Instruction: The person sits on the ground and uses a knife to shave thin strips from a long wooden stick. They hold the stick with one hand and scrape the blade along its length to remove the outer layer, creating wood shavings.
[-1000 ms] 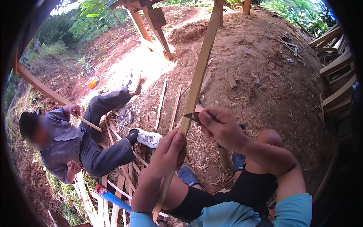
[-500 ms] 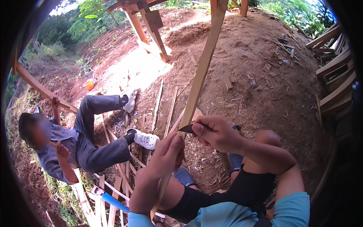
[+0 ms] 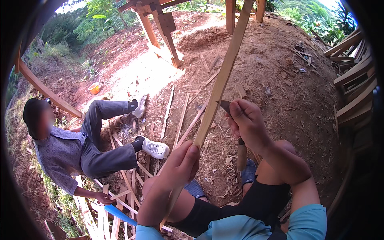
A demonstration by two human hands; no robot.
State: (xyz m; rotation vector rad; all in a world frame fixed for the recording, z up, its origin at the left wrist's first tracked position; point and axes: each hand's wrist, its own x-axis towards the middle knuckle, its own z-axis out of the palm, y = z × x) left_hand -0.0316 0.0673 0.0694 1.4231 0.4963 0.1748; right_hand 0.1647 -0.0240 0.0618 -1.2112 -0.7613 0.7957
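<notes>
A long pale wooden slat runs slantwise from my lap up toward the top of the view. My left hand is wrapped round its lower part, thumb along the edge. In my right hand is a knife, gripped close to its dark pointed blade. The blade's tip lies at the slat's right edge, above my left hand. A wooden handle sticks out below my right fist and seems to belong to the knife. My fingers hide the middle of the knife.
On the left a person sits on the ground, one hand at loose wood strips and a long blue object. More timber is stacked at the right. Wooden posts stand at the back, near an orange container.
My right hand has moved up and right along the slat with the knife, away from my left hand. The seated person has lowered their raised hands, one reaching to the strips.
</notes>
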